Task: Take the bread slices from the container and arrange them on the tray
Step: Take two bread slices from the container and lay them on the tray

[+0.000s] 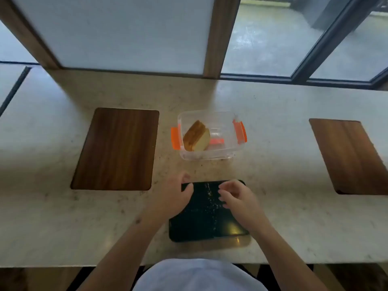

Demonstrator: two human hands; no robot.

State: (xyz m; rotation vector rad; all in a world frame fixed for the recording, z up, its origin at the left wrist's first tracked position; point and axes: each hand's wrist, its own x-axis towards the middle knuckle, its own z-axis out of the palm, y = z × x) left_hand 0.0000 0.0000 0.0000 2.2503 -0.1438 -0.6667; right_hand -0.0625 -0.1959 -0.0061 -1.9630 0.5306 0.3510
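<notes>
A clear plastic container (225, 152) with orange clips stands open on the counter, a little beyond the middle. Bread slices (196, 137) lean together on edge against its left wall. Nearer to me lies a black tray (204, 215) with pale crumbs in a line down its middle and no bread on it. My left hand (175, 196) rests at the tray's far left corner, thumb over its rim. My right hand (236, 198) hovers over the tray's right half with fingers loosely curled and nothing in them.
A dark wooden board (117, 148) lies on the pale stone counter (63, 217) to the left, and another wooden board (352, 156) lies to the right. Window panes and wooden posts rise behind the counter. The counter's near edge is close to my body.
</notes>
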